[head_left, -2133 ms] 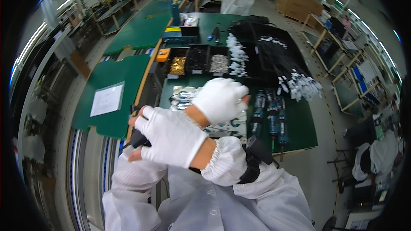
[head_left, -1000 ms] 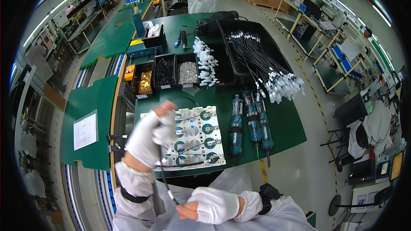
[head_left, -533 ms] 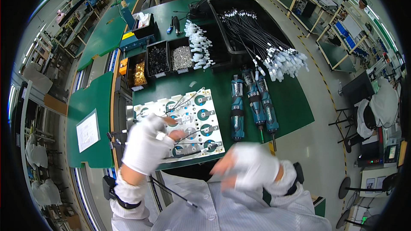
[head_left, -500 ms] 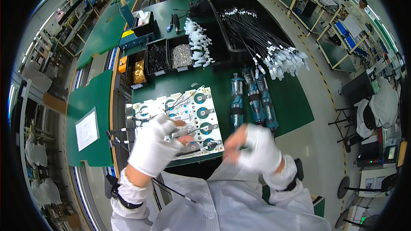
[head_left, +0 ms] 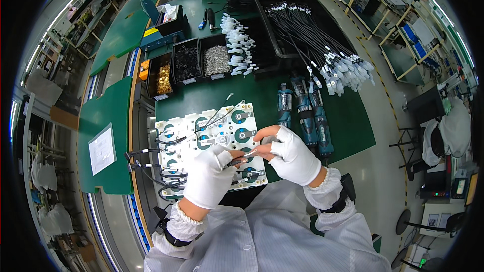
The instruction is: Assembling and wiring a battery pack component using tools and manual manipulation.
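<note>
A: What has moved since half a second ago?
B: The right hand (head_left: 295, 157) has come up and left over the white board (head_left: 231, 132), and the left hand (head_left: 207, 177) has shifted right, so their fingertips now nearly meet.
A: Where is the board?
B: On the green table (head_left: 237, 84), under both hands. The left hand covers part of its lower middle; the right hand reaches in over its right edge.
A: Are they pinching anything?
B: The left fingertips are drawn in close, but I can't tell what they grip. On the right, one finger stands apart above the others; whether the lower ones pinch something, I can't tell either.
A: And around them?
B: Black cables (head_left: 171, 175) hang over the board's left edge, beyond the left hand. The power screwdrivers (head_left: 307, 121) lie just beyond the right hand, and three small bins (head_left: 185, 81) sit farther up the table.
</note>
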The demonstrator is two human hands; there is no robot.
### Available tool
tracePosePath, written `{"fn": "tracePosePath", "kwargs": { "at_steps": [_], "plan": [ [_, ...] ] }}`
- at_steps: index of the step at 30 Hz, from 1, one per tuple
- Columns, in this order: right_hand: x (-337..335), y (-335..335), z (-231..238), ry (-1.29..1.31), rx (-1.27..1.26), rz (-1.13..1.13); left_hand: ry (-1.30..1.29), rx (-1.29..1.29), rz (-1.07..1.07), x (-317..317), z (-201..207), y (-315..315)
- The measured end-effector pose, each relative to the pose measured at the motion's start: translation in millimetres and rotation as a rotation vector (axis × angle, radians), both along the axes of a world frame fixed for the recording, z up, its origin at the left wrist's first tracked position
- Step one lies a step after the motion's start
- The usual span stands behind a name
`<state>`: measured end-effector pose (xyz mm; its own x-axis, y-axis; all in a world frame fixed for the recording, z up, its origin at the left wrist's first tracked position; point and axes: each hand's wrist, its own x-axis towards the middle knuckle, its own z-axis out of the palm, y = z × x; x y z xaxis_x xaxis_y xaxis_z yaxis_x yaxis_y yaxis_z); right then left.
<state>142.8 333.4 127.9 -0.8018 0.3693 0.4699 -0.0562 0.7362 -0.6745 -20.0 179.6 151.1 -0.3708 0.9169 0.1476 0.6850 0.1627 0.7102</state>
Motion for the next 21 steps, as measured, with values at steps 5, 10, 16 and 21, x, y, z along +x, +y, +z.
{"fn": "tracePosePath", "kwargs": {
  "at_steps": [5,10,16,21],
  "plan": [
    [0,1,1,-0.038,-0.067,-0.061,0.043,0.080,-0.011,5,-1,-1],
    [-2,6,-2,0.015,0.002,0.059,-0.018,0.080,0.035,8,6,1],
    [-2,8,5,-0.031,0.027,-0.008,0.023,0.092,-0.024,5,4,-1],
    [-4,9,-6,0.043,0.093,0.064,-0.014,0.095,-0.032,5,5,-4]
  ]
}}
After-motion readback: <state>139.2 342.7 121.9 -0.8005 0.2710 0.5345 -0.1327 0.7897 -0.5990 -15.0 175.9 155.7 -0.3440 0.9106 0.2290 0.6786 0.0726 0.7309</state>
